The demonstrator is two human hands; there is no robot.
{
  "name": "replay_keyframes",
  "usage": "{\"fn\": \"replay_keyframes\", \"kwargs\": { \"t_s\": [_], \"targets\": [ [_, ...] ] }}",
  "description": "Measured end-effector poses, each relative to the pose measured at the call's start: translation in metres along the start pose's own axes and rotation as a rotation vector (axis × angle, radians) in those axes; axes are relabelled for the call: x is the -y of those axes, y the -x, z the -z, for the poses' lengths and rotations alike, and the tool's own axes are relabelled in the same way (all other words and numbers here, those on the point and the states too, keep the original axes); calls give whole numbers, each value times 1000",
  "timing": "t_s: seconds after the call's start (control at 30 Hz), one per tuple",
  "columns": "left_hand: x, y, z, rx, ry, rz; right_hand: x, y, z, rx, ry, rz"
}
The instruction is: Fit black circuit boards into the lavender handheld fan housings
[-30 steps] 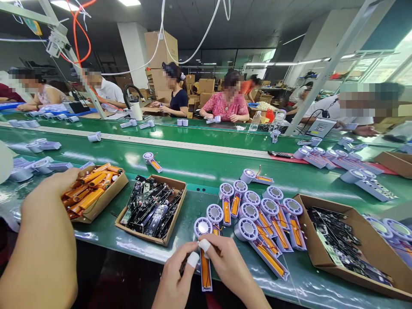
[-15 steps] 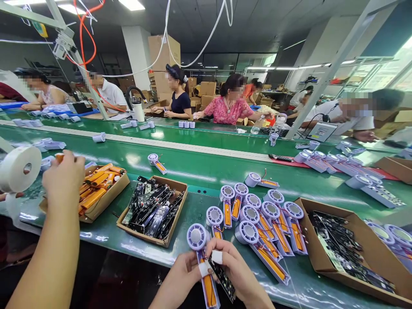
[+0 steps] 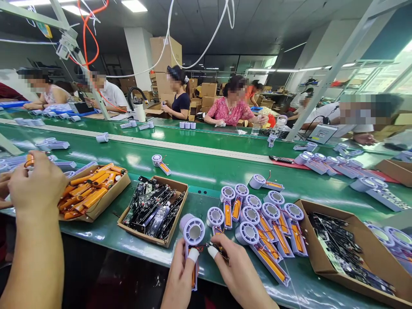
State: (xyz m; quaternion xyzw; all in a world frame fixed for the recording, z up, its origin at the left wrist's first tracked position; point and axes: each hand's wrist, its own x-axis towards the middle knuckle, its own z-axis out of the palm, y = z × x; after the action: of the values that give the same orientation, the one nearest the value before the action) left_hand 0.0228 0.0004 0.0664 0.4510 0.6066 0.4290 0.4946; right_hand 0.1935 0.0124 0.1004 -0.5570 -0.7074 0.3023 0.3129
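Fan housing (image 3: pixel 195 231) lifted, in left hand (image 3: pixel 180 274)

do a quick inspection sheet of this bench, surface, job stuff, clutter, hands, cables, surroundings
surface: glossy green conveyor bench
job's things: lilac fan unit in hand; row of wired fan units; cardboard tray of orange batteries; two cardboard trays of black circuit boards
clutter: loose lilac fan bodies along the belt; black tool on a red mat
hands: left hand grips the fan unit; right hand pinches a small dark wired part; co-worker's hand near the batteries
cables: thin red wires on fan units; overhead orange hose
surroundings: co-workers beyond the belt; stacked cardboard cartons
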Motion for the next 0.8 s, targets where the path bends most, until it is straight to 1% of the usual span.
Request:
{"fn": "replay_keyframes", "kwargs": {
  "t_s": [0.07,0.13,0.2,0.23,0.27,0.33,0.4,0.5,0.57,0.63,0.73,0.8],
  "targets": [
    [-5,0,1,43,-2,-4,6,3,7,116,234,55],
    [-10,0,1,64,14,22,15,5,15,288,338,122],
    [-12,1,3,50,38,65,25,5,21,443,315,153],
    [-13,1,3,54,63,87,29,5,23,481,271,148],
    [-14,1,4,75,101,109,31,5,22,492,214,132],
    [-14,1,4,162,224,146,32,3,17,460,49,66],
    [-13,1,3,250,377,169,27,2,6,412,-190,-53],
    [-9,4,0,311,558,185,15,3,-15,340,-507,-229],
    [-8,8,-2,313,612,197,7,6,-27,303,-614,-280],
    [-9,11,-4,285,594,166,2,11,-35,269,-671,-325],
    [-14,15,-8,221,484,101,-2,16,-39,195,-731,-414],
    [-17,16,-11,190,398,85,-2,18,-38,146,-763,-469]
  ]
}}
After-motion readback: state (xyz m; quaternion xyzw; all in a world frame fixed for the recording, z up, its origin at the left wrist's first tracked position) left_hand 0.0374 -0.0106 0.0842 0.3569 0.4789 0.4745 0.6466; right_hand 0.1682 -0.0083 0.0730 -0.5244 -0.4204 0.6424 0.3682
